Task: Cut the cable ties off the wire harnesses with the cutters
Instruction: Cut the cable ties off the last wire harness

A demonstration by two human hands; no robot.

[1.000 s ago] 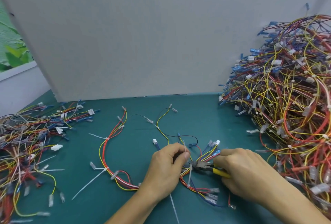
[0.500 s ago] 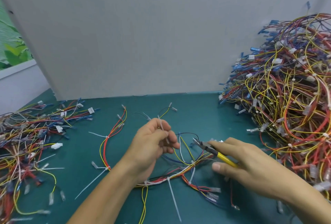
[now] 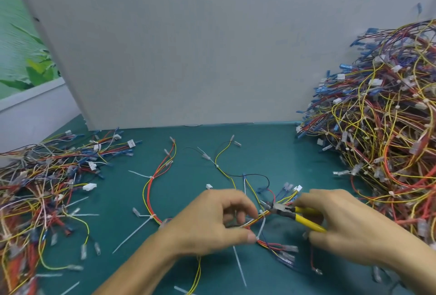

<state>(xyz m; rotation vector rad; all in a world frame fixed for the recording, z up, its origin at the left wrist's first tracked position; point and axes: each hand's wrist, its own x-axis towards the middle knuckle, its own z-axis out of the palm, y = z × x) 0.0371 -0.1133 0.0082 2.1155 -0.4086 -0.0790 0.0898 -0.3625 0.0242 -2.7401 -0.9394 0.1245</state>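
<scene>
Yellow-handled cutters point(image 3: 297, 217) sit in the right hand point(image 3: 349, 228), fingers wrapped round the handles, nose against a wire harness point(image 3: 256, 220) at the front centre of the green table point(image 3: 295, 153). The left hand point(image 3: 210, 226) pinches that harness, fingers curled. A white cable tie point(image 3: 261, 228) hangs from it beside the cutters. A left pile point(image 3: 42, 188) and a larger right pile point(image 3: 382, 129) of harnesses flank the work.

The fingers of the left hand point(image 3: 212, 221) were blurred and hid part of the wire harness point(image 3: 259, 218). The right hand point(image 3: 342, 226) covered the handle ends of the cutters point(image 3: 285, 211). The right pile point(image 3: 389, 134) and the left pile point(image 3: 35, 195) were cut off by the edges.
</scene>
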